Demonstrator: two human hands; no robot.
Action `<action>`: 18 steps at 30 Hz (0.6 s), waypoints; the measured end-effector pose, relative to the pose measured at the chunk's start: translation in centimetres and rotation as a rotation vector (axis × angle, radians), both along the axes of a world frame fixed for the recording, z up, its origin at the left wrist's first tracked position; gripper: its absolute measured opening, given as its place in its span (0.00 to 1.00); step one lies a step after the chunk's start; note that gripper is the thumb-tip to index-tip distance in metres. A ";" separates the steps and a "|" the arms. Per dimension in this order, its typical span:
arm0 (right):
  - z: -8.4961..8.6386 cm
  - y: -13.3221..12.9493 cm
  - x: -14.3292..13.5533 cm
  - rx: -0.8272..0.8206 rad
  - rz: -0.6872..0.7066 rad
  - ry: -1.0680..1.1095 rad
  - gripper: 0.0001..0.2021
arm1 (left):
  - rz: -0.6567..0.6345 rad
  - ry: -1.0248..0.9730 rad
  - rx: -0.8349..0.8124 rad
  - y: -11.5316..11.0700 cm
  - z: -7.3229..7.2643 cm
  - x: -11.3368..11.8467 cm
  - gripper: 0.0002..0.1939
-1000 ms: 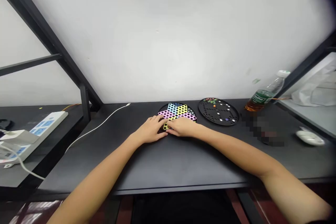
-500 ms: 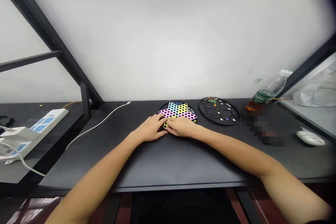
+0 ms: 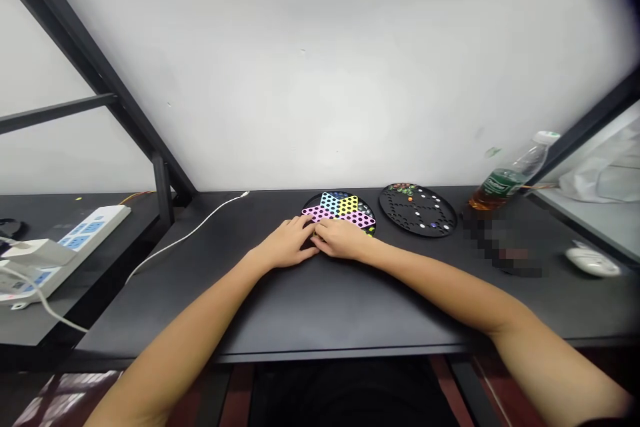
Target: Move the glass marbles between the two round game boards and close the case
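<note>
A round Chinese checkers board (image 3: 349, 204) with a pink, blue and yellow star full of holes lies in front of me, and my hands hide its near part. My left hand (image 3: 286, 244) rests at its near left edge, palm down, with the thumb apart from the fingers. My right hand (image 3: 341, 238) reaches over the near edge, its fingertips close to the left hand's. Its fingers are bent and pressed together; what they hold, if anything, is too small to see. Some marbles show along the far right rim.
Right of it lies a round black tray (image 3: 400, 215) holding white, orange and blue pieces, with marbles at its far side. A bottle of brown drink (image 3: 493, 188) stands farther right, near a white mouse (image 3: 593, 260). At left are a white cable (image 3: 193, 231) and a power strip (image 3: 95, 230).
My right hand has shifted slightly left, nearer the left fingertips, and now covers more of the board's near yellow point. My left hand stays nearly in place.
</note>
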State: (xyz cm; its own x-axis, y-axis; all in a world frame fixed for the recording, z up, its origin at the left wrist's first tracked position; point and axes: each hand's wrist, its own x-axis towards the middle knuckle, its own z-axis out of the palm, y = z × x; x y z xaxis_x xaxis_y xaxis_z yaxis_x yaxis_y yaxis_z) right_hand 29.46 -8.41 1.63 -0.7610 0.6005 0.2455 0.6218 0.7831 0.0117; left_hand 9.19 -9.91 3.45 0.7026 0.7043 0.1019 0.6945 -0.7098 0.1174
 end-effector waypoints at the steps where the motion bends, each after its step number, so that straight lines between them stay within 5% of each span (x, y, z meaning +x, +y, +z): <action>1: -0.1 0.0 0.0 -0.001 0.002 0.006 0.15 | -0.001 -0.001 0.002 0.0 0.0 0.0 0.22; 18: 1.3 0.1 1.4 -0.091 -0.003 0.047 0.12 | -0.002 -0.003 -0.006 0.0 0.0 -0.2 0.27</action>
State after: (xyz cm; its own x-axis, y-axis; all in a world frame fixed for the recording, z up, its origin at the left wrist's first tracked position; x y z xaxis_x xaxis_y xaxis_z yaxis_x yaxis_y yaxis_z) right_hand 30.81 -8.36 2.92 -0.7479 0.6242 0.2257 0.6223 0.7777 -0.0889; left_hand 8.95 -9.94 3.46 0.7035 0.7037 0.0998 0.6929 -0.7103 0.1236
